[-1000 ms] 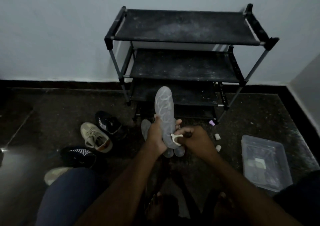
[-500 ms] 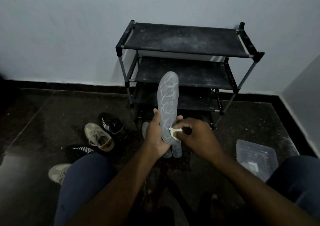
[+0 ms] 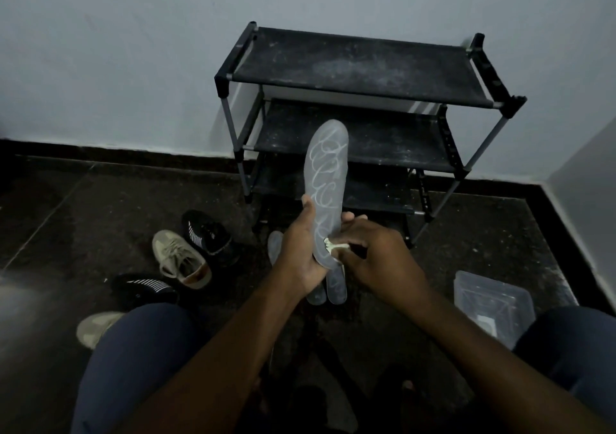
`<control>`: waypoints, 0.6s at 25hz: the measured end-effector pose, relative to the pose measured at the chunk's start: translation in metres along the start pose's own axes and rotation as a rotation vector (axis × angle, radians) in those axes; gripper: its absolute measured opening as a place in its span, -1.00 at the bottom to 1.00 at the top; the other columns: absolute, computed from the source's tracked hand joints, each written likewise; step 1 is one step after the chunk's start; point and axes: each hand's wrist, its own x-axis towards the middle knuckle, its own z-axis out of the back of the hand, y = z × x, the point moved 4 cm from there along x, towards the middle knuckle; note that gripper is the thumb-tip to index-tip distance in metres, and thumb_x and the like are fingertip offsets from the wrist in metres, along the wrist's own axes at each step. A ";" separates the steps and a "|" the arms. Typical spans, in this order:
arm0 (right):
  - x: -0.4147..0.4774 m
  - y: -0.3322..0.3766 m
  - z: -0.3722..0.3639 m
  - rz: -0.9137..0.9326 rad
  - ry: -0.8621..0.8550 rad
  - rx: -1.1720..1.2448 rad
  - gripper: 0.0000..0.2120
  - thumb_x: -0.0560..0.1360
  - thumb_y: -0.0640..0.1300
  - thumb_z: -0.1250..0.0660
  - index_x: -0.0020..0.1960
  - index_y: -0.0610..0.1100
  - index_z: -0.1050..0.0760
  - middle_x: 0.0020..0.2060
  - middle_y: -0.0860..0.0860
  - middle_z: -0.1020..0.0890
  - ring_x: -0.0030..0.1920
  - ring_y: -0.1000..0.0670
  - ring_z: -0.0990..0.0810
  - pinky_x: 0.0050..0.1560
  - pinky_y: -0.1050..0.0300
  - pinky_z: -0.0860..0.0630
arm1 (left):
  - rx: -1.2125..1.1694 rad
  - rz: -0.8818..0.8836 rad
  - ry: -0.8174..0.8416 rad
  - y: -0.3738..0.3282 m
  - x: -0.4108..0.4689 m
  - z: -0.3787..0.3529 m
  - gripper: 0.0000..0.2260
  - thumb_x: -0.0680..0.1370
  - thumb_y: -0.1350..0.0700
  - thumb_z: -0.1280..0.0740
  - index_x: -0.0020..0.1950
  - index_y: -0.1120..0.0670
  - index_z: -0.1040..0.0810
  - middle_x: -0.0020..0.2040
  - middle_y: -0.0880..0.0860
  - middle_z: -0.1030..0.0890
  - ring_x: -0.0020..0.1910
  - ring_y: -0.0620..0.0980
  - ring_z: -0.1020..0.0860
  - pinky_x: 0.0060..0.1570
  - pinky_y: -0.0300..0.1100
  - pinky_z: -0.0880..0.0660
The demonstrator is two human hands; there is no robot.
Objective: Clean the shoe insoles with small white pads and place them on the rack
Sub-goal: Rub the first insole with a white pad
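Gripping the insole (image 3: 328,173) by its heel end, our left hand (image 3: 301,253) is wrapping round the back of it with the thumb up the left edge. Our right hand (image 3: 376,257) is pinching a scrunched white pad (image 3: 330,246) against the lower right edge.

Big stuff first: the black rack (image 3: 360,67) is standing at 12 o'clock against the wall, shelves looking dusty. A clear plastic box (image 3: 493,300) is sitting on the floor at 4 o'clock with something pale inside, can't tell what. Around 9 a tan sneaker (image 3: 181,258) and a black striped shoe (image 3: 208,233) are lying side by side. Spare insoles (image 3: 336,287) are lying on the floor right under our hands.

What's worrying us: we're only holding the heel and the insole looks thin and bendy, so pushing hard with the pad could fold it or twist it out of the left hand. The pad's tiny too, so it could slip out of the pinch.

From the grip, the insole is sticking up toward 12, toe in front of the rack's lower shelves, with white scribbly marks running most of its length. The pad is touching it just at 3 o'clock of the left palm.
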 end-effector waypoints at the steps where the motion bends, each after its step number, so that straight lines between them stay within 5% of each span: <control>1: 0.001 0.000 0.000 0.003 -0.001 0.006 -0.80 0.51 -0.23 -0.50 0.11 -0.05 -0.72 0.05 0.09 -0.71 0.07 0.21 -0.64 0.14 0.32 -0.55 | 0.003 -0.007 0.010 0.000 0.001 0.001 -0.34 0.66 -0.26 -0.08 -0.12 0.20 -0.76 -0.08 0.22 -0.68 0.22 0.23 -0.60 0.35 0.17 -0.45; 9: 0.004 -0.007 0.001 -0.006 -0.002 0.033 -0.84 0.52 -0.26 -0.47 0.05 -0.07 -0.74 -0.01 0.07 -0.73 0.04 0.17 -0.66 0.10 0.20 -0.58 | -0.043 -0.050 0.051 0.003 0.008 0.004 -0.48 0.66 -0.23 -0.11 0.26 0.18 -0.56 -0.03 0.23 -0.59 0.26 0.28 -0.57 0.34 0.18 -0.46; 15: 0.002 -0.006 0.002 -0.019 0.080 0.065 -0.85 0.52 -0.25 -0.48 0.05 -0.08 -0.74 0.00 0.08 -0.73 0.04 0.19 -0.67 0.10 0.23 -0.58 | -0.034 -0.012 0.027 0.002 0.011 -0.001 -0.47 0.67 -0.26 -0.06 0.30 0.15 -0.50 -0.08 0.16 -0.58 0.24 0.22 -0.58 0.18 0.12 -0.57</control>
